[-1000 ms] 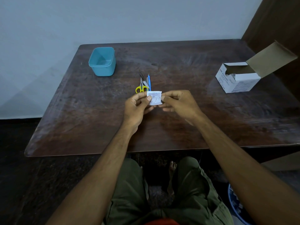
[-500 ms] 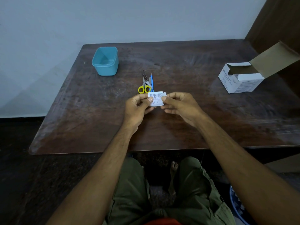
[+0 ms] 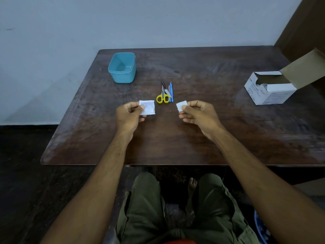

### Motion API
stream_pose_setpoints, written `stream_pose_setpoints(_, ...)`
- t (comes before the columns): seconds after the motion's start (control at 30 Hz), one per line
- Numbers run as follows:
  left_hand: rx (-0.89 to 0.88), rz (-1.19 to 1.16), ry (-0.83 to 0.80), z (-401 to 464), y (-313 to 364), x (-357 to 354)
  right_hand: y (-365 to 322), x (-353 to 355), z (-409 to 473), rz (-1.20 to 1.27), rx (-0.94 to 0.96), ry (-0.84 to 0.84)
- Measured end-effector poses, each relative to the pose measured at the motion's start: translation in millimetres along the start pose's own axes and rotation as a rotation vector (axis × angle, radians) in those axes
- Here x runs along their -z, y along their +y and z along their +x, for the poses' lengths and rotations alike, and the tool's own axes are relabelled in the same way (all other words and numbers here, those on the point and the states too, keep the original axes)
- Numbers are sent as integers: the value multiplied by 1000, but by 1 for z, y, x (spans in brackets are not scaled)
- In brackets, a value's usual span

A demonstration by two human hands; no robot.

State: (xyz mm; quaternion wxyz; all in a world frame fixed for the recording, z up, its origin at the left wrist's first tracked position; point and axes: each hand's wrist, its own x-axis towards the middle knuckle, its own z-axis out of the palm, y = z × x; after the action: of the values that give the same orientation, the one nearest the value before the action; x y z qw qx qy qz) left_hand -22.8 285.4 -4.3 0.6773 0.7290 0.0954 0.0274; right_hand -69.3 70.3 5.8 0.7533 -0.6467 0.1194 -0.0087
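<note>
One packet (image 3: 149, 107) — left hand (image 3: 129, 115), one pad (image 3: 181, 105) — right hand (image 3: 198, 114)

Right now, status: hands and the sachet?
Left hand pinches printed sachet. Right hand pinches white pad, apart from sachet. Scissors on table beyond the gap, touching neither.

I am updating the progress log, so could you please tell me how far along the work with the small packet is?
Done: the white pad appears to be out of the printed packet; the two are apart. In hand: the left hand pinches the packet, the right hand pinches the pad. Left, probably: using the pad, perhaps on the scissors and blue tool, which lie untouched.
</note>
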Motion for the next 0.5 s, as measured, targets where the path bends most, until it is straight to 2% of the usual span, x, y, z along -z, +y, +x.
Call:
stream_pose_setpoints(0.27,-37,359,131,45,-6,48,6,-10,1,-96,-7,15)
stream_pose_setpoints(0.5,-73,507,201,54,-10,61,7,-16,7,-123,-12,24)
